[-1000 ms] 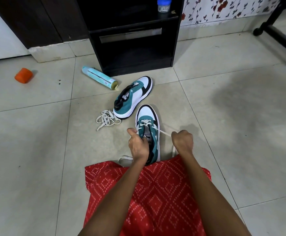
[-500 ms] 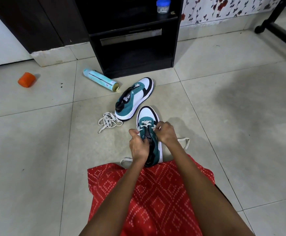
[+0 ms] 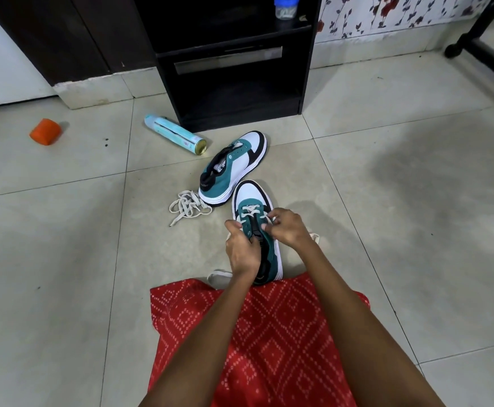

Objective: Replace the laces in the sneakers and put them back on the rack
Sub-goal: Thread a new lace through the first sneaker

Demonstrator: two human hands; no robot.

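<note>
Near sneaker (image 3: 250, 193) gripped by left hand (image 3: 241, 251); lace (image 3: 251, 212) pinched by right hand (image 3: 287, 230). Risk: eyelet skipped, ends left uneven (crossings partly hidden).

Sneaker (image 3: 253, 198) tongue partly hidden, jar (image 3: 286, 10) top cropped

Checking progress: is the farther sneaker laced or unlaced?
Unlaced: no lace crosses the farther sneaker, and a loose lace lies bunched on the floor beside it.

Two sneakers (image 3: 231, 165), two laces (image 3: 190, 205), one spray can (image 3: 172, 137)
</note>
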